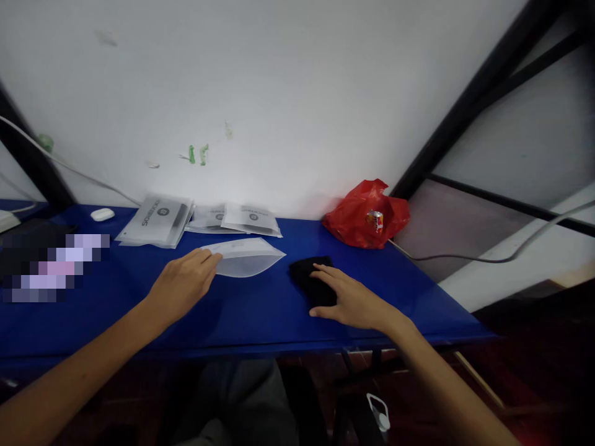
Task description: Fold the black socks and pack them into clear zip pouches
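My left hand pinches the left end of a frosted plastic pouch, whose mouth gapes toward me above the blue table. To the right lies a small folded black cloth item; its exact kind cannot be made out. My right hand is over the right side of this black item, thumb and fingers spread apart around its near and far parts. The palm hides some of it. Behind the pouch are two more frosted pouches with a printed logo, and a stack of similar pouches to their left.
A red plastic bag sits at the back right against the wall. A white earbud case and a dark item at far left rest on the blue table. A grey cable runs off to the right, beside a black metal frame.
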The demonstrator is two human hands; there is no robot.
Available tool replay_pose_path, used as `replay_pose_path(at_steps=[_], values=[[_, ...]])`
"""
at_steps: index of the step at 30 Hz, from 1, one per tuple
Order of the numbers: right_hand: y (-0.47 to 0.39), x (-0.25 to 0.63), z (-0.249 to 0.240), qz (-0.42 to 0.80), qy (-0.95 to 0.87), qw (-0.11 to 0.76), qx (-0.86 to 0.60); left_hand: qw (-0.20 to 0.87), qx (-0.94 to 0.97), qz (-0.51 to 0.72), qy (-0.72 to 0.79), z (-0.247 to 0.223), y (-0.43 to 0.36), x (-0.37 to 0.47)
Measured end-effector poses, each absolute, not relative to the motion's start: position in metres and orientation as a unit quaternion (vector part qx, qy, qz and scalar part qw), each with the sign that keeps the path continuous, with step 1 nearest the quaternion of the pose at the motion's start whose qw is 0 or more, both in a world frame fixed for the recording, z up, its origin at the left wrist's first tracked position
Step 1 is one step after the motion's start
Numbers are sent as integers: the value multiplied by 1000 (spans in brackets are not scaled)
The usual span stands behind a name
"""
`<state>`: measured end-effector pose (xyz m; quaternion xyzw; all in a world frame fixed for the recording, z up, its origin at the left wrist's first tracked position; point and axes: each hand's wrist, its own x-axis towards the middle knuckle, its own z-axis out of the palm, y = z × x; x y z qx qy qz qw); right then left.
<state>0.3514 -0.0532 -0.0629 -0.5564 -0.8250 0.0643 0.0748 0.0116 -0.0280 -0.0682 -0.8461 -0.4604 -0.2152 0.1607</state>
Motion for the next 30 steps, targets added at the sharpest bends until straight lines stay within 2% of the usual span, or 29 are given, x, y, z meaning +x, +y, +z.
replay_pose_path(at_steps=[7, 19, 30], values=[[-48, 347, -72, 83, -829, 71, -548, 195, -851, -216, -438, -70, -26, 15], [-46, 335, -83, 26, -824, 105, -557, 191, -841, -187, -471, -63, -32, 25], [-37, 328, -84, -38, -810, 85, -578, 236, -821, -185, -486, -61, -34, 35]])
